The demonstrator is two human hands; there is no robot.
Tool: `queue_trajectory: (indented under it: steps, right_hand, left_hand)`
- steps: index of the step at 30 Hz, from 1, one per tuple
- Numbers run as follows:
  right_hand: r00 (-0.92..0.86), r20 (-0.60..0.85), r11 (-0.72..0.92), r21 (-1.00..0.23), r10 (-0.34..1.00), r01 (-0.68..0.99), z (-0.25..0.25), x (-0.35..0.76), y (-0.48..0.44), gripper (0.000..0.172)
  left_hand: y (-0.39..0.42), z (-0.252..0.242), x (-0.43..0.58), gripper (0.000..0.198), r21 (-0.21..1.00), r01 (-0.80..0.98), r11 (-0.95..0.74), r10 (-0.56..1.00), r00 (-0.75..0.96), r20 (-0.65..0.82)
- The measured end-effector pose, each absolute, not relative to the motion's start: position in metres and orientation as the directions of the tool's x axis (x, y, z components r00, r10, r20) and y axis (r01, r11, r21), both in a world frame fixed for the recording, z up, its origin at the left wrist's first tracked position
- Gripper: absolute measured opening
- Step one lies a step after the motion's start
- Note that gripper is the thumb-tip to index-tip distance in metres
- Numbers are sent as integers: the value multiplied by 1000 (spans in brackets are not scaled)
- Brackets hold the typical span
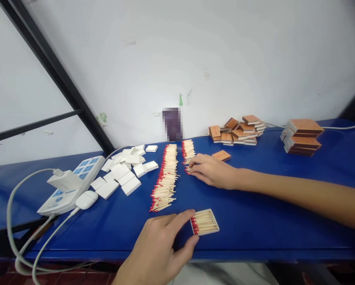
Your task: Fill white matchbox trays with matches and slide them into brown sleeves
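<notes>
My left hand (pixel 162 241) grips a white matchbox tray (pixel 217 227) by its left end, thumb below and index finger above. Red-headed matches (pixel 206 221) lie side by side in that tray. My right hand (pixel 209 171) reaches in from the right, its fingertips pinched at the near end of a short row of matches (pixel 188 150). A few red heads show at those fingertips; whether any match is gripped is hidden. Left of it runs a longer row of matches (pixel 167 174), all heads pointing left. Just behind my right hand lies an orange matchbox (pixel 221 155).
White trays (pixel 126 174) lie piled at the left, beside a power strip (pixel 76 180) with a plugged charger and cables (pixel 12 213). Orange matchboxes (pixel 239 130) are heaped at the back right, and a stack of matchboxes (pixel 302 136) stands farther right. A wall (pixel 213 59) bounds the blue table (pixel 272 221).
</notes>
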State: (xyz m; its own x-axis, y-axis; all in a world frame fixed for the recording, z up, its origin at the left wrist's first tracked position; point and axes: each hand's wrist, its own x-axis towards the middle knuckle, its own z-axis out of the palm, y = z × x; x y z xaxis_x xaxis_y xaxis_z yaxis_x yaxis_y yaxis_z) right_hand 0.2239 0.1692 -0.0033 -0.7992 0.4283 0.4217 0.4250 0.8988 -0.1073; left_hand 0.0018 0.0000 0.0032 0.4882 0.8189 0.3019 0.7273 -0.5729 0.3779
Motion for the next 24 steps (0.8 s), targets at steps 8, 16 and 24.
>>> queue_trajectory:
  steps: [8,16,24]
  right_hand:
    - [-801,388,886,-118,456,448,-4,225,166,28]
    - [-806,334,871,-138,488,471,-2,224,164,27]
    - [-809,354,880,-114,470,462,0,225,158,33]
  left_hand:
    - [1,3,2,38,364,729,-580,813,495,305]
    - [1,3,2,38,368,722,-586,810,501,305]
    - [0,3,1,40,352,729,-587,808,496,318]
